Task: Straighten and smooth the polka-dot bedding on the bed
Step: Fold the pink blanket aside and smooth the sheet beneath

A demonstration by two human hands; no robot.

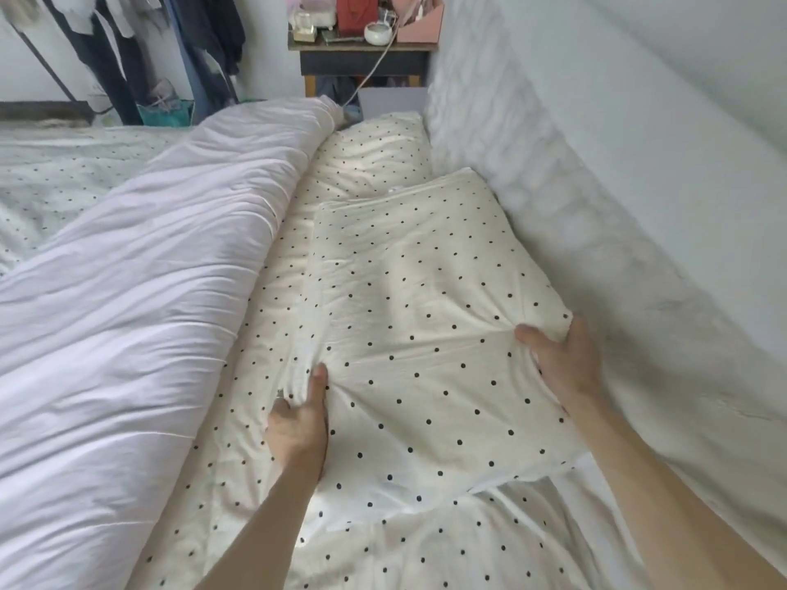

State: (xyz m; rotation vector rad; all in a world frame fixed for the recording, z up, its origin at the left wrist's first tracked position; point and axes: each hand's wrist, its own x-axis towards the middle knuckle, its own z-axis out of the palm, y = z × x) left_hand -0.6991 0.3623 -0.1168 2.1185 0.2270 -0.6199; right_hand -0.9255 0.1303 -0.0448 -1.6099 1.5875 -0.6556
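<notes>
Head view, looking down and forward along the right side of the bed.

Dotted pillow, cream with small black spots, lying lengthwise along the bed's right edge, its right side against the wall.

Left hand at the pillow's left edge, toward the near end: thumb flat on top, fingers curled under, a fold of the cover pinched between them.

Right hand at the pillow's right edge, beside the wall: thumb on top, fingers wrapped round the edge and hidden beneath it, gripping the pillow. Creases fanning from both grips across the cover. Both forearms bare, entering from the bottom of the picture.

Second pillow, same dotted fabric, at the far right corner of the bed, just beyond the held pillow and touching its far end.

Dotted sheet beneath both pillows, wrinkled, showing as a strip between the held pillow and the white quilt. Quilt bunched in a long roll from the far right corner toward the near left edge, covering the middle of the bed. More dotted fabric visible past the quilt at the far left edge.

Beyond the bed's far edge: side table carrying a red box, a white bowl and a pink box; pale cord hanging from the table toward the quilt; dark clothes hanging to its left.
</notes>
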